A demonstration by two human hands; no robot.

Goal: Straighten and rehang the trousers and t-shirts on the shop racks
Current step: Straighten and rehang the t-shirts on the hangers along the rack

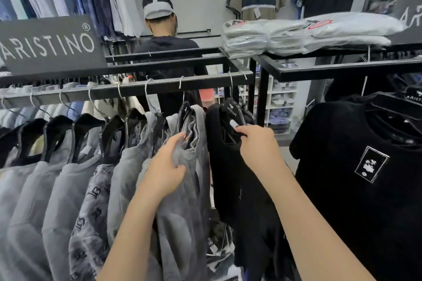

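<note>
The left hand (167, 166) pinches the soft grey cloth of the grey t-shirt (182, 223) just under its collar, with the fingers curled into the fabric. The right hand (258, 146) grips the neck of the black t-shirt (237, 189) just beside it, approx. where the glossy black hanger (230, 109) meets the collar (a white label shows there). Both shirts hang by thin wire hooks near the right end of the flat dark metal rail (159, 86), w/ more grey shirts packed to the left.
</note>
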